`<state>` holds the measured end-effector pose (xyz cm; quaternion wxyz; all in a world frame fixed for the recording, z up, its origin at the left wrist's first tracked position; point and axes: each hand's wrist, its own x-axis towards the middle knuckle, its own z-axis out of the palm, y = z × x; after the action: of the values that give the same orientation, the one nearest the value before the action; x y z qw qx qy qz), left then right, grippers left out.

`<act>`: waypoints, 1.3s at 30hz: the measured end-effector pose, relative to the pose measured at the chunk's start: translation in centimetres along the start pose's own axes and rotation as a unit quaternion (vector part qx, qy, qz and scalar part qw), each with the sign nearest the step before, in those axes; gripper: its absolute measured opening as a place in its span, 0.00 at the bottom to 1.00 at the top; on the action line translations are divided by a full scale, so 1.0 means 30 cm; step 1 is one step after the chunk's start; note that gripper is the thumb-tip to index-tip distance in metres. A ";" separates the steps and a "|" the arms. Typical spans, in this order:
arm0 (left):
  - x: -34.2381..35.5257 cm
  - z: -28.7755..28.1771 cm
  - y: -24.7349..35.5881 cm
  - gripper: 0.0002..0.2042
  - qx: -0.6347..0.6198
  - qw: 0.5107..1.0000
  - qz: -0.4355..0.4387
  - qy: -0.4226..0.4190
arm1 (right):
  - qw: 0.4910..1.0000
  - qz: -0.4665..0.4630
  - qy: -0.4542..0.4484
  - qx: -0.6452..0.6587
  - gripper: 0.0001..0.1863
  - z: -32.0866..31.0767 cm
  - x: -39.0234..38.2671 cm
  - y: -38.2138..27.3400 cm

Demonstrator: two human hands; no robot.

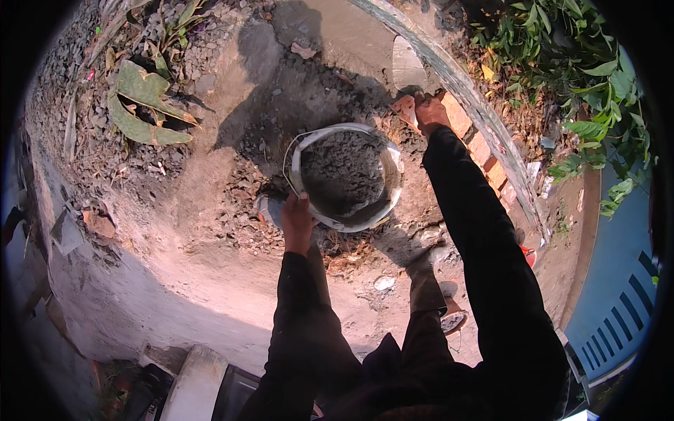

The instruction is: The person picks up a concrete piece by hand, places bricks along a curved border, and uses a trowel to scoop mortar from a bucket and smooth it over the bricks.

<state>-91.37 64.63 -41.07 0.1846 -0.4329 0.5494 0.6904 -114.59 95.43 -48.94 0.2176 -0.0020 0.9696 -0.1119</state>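
Observation:
A white bucket (303, 161) of grey wet mortar (340, 168) stands on rubbly ground. The fingers of my left hand (298, 217) are closed on the bucket's near-left rim, beside its wire handle. My right hand (432, 112), beyond the bucket to the upper right, is closed on an orange brick piece (405, 111); its fingertips are partly hidden. It is beside a row of orange bricks (479, 149) along a long weathered edging strip (491, 119).
A low pale concrete wall (175, 295) curves along the near side. A smaller container (453, 321) sits by my legs. Dry cut leaves (144, 126) lie on gravel at left, leafy branches (590, 126) hang at upper right, and a blue panel (604, 295) stands at right.

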 end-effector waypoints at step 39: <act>-0.086 0.050 -0.063 0.16 -0.036 0.998 0.029 -0.031 | 0.873 0.006 -0.174 0.456 0.10 -0.108 -0.737 0.065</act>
<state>-89.13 67.19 -40.10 0.1656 -0.4019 0.5305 0.7278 -95.85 99.21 -37.20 0.3601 0.0836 0.7572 -0.5385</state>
